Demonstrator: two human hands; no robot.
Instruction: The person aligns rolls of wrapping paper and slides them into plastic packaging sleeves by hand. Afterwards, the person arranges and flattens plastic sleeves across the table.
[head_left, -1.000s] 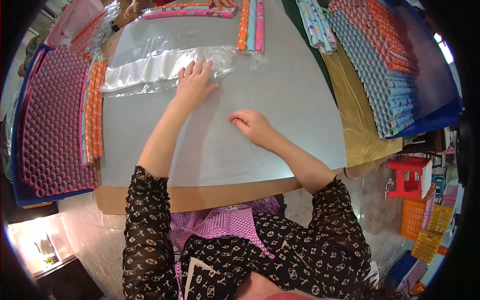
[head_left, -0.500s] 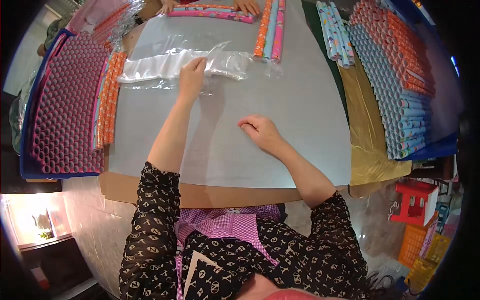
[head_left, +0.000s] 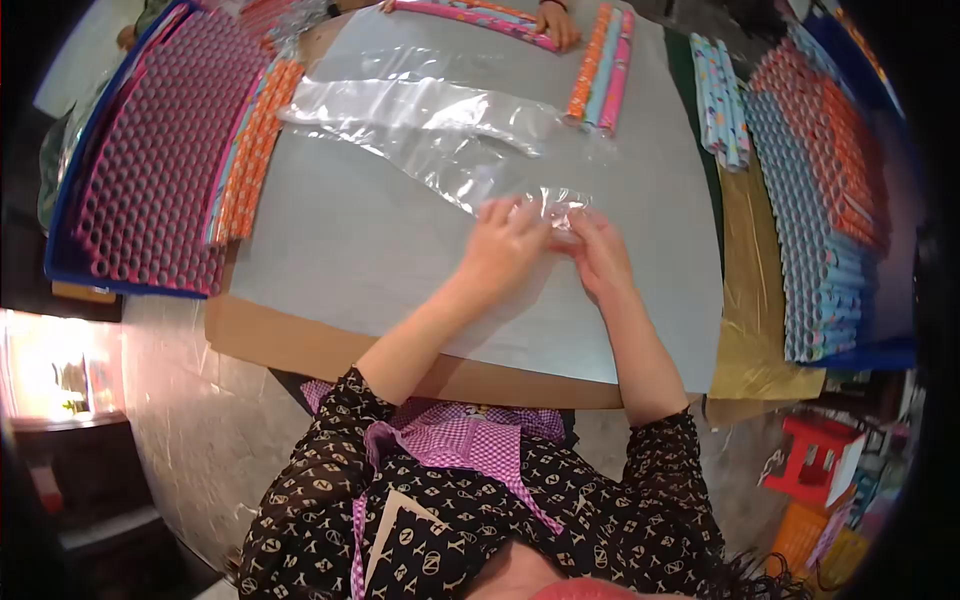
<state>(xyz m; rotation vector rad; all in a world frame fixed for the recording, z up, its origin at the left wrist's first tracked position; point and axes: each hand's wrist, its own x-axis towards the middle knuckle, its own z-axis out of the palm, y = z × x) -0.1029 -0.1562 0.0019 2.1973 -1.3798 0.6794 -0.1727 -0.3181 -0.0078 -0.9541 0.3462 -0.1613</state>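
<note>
A clear plastic bag (head_left: 450,180) stretches from a pile of clear bags (head_left: 390,105) on the grey table top toward my hands. My left hand (head_left: 500,250) has its fingers closed on the near end of this bag. Close beside it, my right hand (head_left: 600,255) grips the same end, thumb and fingers pinched together. The plastic between the two hands is bunched and shiny, and some fingertips are blurred. Beyond the bags lie three patterned paper rolls (head_left: 600,70), orange, blue and pink, side by side.
At left stands a blue crate (head_left: 60,250) packed with pink rolls (head_left: 165,160), with orange rolls (head_left: 255,150) beside it. Blue rolls (head_left: 720,105) and a large stack (head_left: 800,190) lie at right. Across the table, another person's hand (head_left: 558,25) touches several rolls (head_left: 475,20).
My left hand has come toward me and to the right, drawing a bag's end off the pile. My right hand has moved right to meet it and now grips the plastic. The view has shifted.
</note>
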